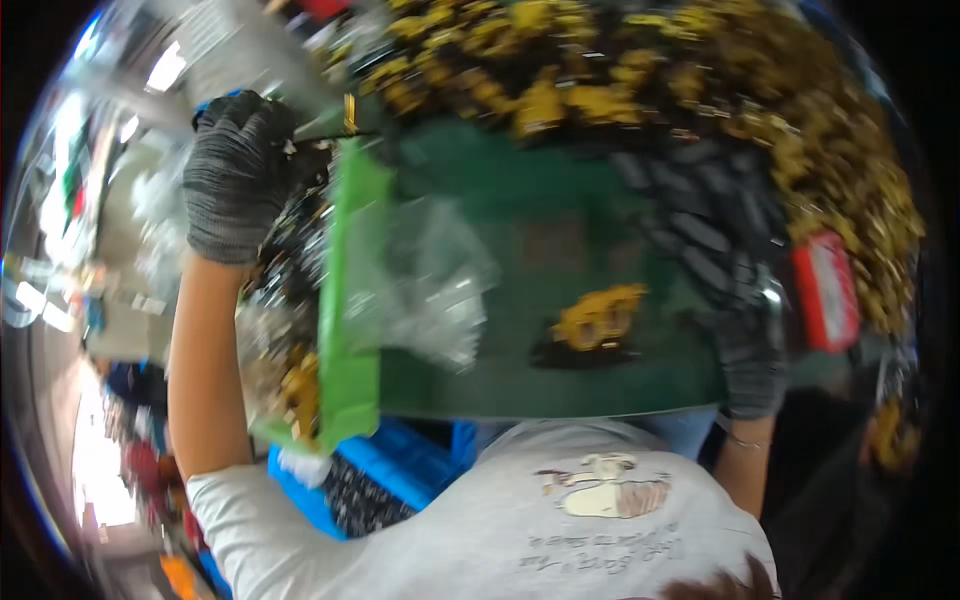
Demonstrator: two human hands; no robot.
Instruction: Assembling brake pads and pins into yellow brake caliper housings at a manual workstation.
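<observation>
My left hand (232,175), in a grey knitted glove, is raised over the left end of a bright green bin (352,300). Its fingers are curled closed, and a bit of blue shows at the knuckles; what they hold is mostly hidden. My right hand (752,360), in a dark grey glove, rests at the right side of the green work surface (470,390). It is beside several dark grey oblong pieces (700,232); its fingers are smeared by motion. Between my hands lies a yellow and black part (598,318). A clear plastic bag (440,280) hangs over the bin's edge.
Yellow parts (540,105) are heaped along the far side, and a brownish-yellow pile (850,180) runs down the right. A red and white box (827,290) stands near my right hand. Below the surface sits a blue crate (400,470) with black pieces.
</observation>
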